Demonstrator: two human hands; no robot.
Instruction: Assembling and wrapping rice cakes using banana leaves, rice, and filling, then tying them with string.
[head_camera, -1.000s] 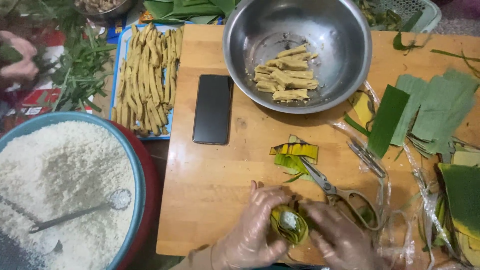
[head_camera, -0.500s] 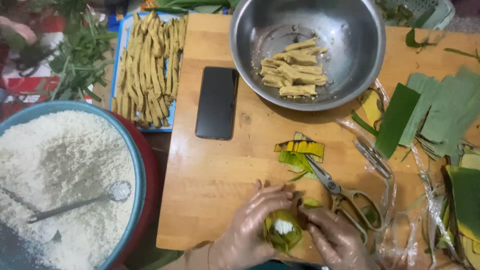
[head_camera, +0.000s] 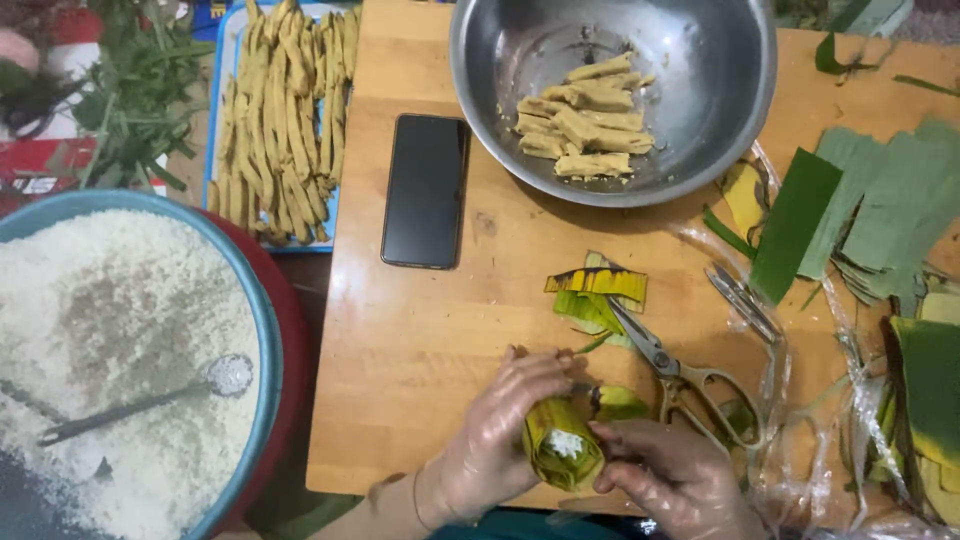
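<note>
- The left hand (head_camera: 495, 440) in a clear glove wraps around a leaf roll (head_camera: 560, 445), fingers curled over its top and side.
- The right hand (head_camera: 670, 480), gloved too, presses its fingers against the roll's right side; both hands are closed on it together.
- The roll is a green-yellow leaf cone with white rice showing at its open end, held just above the near edge of the wooden table (head_camera: 420, 340).
- Scissors (head_camera: 680, 375) lie open-handled just right of the hands, blades pointing up-left toward leaf scraps (head_camera: 598, 295).
- A second, smaller pair of scissors (head_camera: 742, 300) lies further right, near clear plastic wrap (head_camera: 850, 400).
- Cut green leaves (head_camera: 860, 215) are stacked at the table's right side.
- A dark phone (head_camera: 425, 190) lies flat on the table, well above the hands.
- A steel bowl (head_camera: 700, 120) at the table's far side holds pale yellow strips (head_camera: 585, 125).
- A blue tray (head_camera: 215, 130) left of the table carries many longer strips.
- A big blue basin (head_camera: 262, 330) at lower left is full of white rice (head_camera: 110, 340), with a spoon (head_camera: 150, 400) lying in it.
</note>
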